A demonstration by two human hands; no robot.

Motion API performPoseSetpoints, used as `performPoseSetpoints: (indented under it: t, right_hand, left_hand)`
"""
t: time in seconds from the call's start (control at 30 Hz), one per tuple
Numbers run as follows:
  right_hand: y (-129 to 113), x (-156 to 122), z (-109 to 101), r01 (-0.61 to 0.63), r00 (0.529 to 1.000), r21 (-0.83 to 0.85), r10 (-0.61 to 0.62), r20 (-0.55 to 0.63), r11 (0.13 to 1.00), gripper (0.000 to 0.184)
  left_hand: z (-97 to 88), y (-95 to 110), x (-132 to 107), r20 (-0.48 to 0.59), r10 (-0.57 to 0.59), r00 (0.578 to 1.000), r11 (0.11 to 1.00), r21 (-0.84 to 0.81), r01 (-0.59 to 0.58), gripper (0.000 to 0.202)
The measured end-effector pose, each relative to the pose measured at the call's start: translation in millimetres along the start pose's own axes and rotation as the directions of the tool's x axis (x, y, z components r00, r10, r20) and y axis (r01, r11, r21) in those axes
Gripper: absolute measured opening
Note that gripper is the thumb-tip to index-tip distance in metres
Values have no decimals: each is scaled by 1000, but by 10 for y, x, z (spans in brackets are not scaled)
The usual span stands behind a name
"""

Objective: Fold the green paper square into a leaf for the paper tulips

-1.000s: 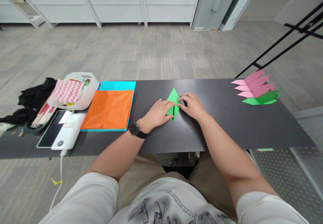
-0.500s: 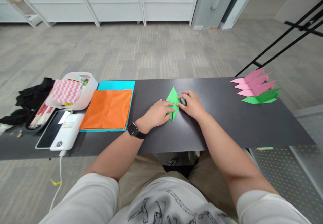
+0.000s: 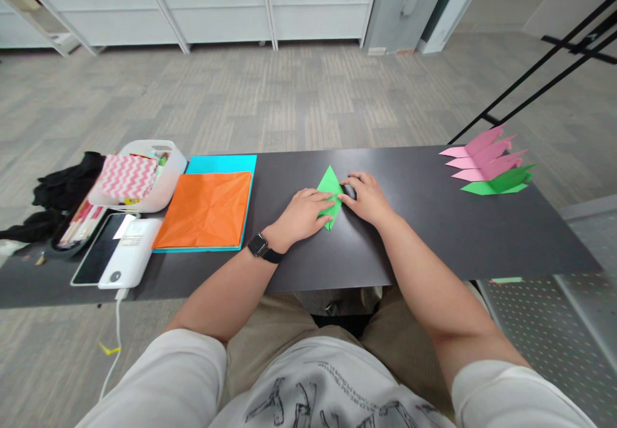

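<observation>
The green diamond (image 3: pixel 330 179), a folded paper, lies flat on the table (image 3: pixel 434 241), to the right of the orange sheet (image 3: pixel 205 213). The left hand (image 3: pixel 301 214), nearer the orange sheet, is part open, fingers slightly bent and resting on the diamond's left half. The right hand (image 3: pixel 367 198), on the side away from the orange sheet, is half curled, thumb and index tips at the diamond's right edge with a gap behind them; whether they pinch the paper cannot be told. Slippage is the likely main fault: the table looks smooth, and uneven pressure could turn the diamond and set a crease off line. The layers may also shift if the right fingertips push while the left hand lifts. Dragging a thumb could crumple the edge. The watch (image 3: pixel 258 244) sits just beside the orange sheet's near right corner; a leftward arm movement could displace that sheet. To the left of the orange sheet, the power bank (image 3: pixel 130 251) has a cable (image 3: pixel 118 331) hanging past the table edge; a snag could pull it off.
</observation>
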State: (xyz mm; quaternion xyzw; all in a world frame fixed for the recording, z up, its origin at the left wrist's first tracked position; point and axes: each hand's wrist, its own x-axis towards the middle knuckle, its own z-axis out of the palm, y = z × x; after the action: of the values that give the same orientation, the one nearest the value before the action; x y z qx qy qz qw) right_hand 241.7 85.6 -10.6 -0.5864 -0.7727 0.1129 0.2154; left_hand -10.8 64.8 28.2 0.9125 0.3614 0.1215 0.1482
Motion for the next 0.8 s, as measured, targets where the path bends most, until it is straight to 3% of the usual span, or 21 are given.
performPoseSetpoints:
  t: [0.5, 0.8]
  right_hand:
    - [-19, -13, -9, -6, 1000, -12, 6, -14, 1000, 37]
    - [-115, -81, -73, 18, 999, -53, -16, 42, 998, 47]
  left_hand:
    - [4, 29, -5, 32, 0, 999, 996, 89, -2, 49]
    - [10, 55, 3, 3, -82, 997, 985, 154, 80, 50]
